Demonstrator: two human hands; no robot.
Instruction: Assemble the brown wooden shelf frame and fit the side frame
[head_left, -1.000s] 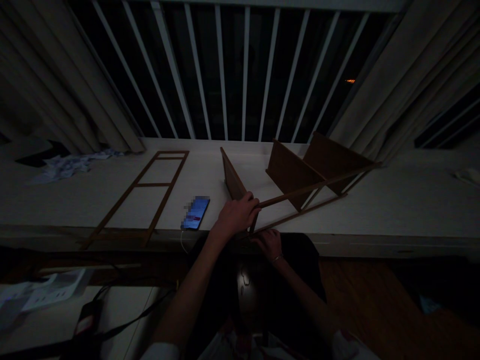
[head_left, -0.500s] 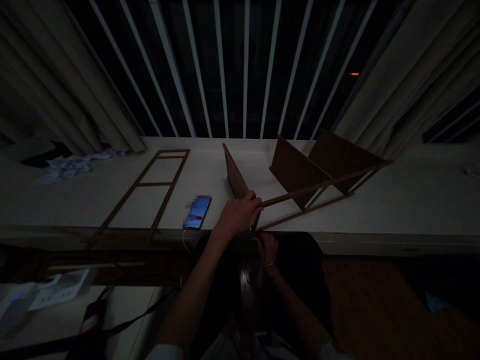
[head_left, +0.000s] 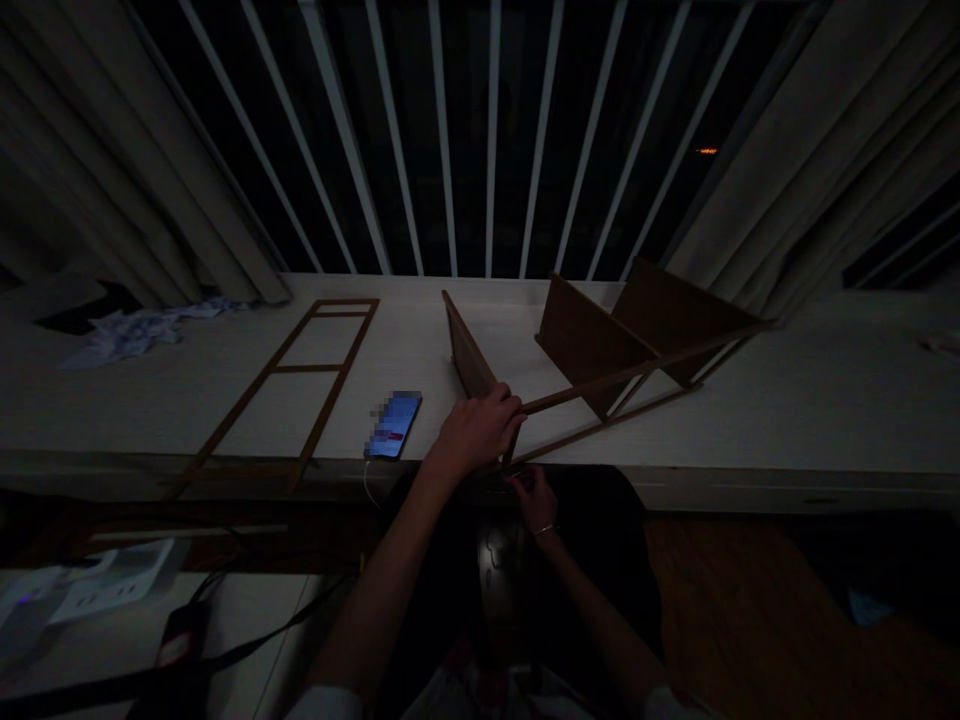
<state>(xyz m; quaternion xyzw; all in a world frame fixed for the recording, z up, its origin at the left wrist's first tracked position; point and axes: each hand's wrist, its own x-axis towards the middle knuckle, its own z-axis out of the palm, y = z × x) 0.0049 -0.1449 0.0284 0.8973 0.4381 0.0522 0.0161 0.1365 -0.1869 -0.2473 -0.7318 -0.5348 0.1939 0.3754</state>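
A brown wooden shelf frame (head_left: 592,386) with several flat boards lies on its side on the pale window ledge, its near corner at the ledge's front edge. My left hand (head_left: 482,425) is wrapped over that corner, where one board (head_left: 469,350) meets the side rails. Just below, my right hand (head_left: 536,497) has its fingers drawn together against the underside of the same corner. Whatever it pinches is too dark and small to make out. Left of my left hand, a lit phone (head_left: 395,424) lies on the ledge with a white cable plugged in.
A separate ladder-like wooden frame (head_left: 274,370) lies at left, overhanging the ledge's edge (head_left: 720,466). Crumpled cloth (head_left: 124,338) sits by the left curtain. White window bars (head_left: 491,140) rise behind. A white power strip (head_left: 112,580) and dark strap (head_left: 247,655) are at lower left.
My right hand has turned slightly at the corner, and its fingers have shifted. The left hand keeps its hold, and the shelf frame has barely moved.
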